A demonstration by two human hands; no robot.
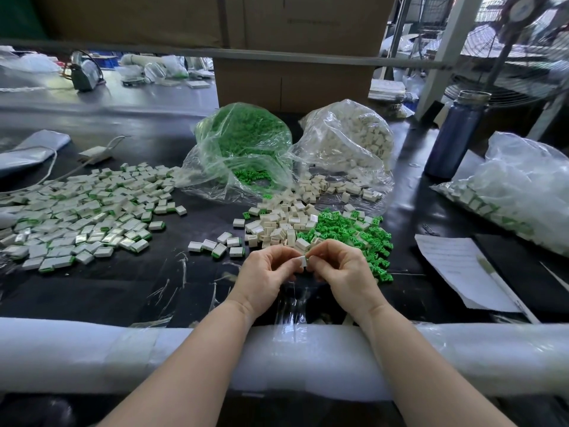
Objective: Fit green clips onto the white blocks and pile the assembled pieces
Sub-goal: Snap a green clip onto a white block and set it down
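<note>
We hold one white block point(303, 261) between both hands, low at the centre of the dark surface point(123, 291), just in front of the loose parts. The left hand point(267, 272) curls its fingers round the block from the left; the right hand point(335, 269) pinches it from the right with curled fingers. We cannot tell whether a green clip sits in the block. Just beyond the hands lie a heap of loose white blocks point(280, 223) and, touching it on the right, a heap of green clips point(354, 232). The pile of assembled pieces point(80, 211) spreads across the left of the surface, well apart from the hands. Behind the heaps stand an open bag of green clips point(246, 140) and an open bag of white blocks point(354, 140), side by side.
</note>
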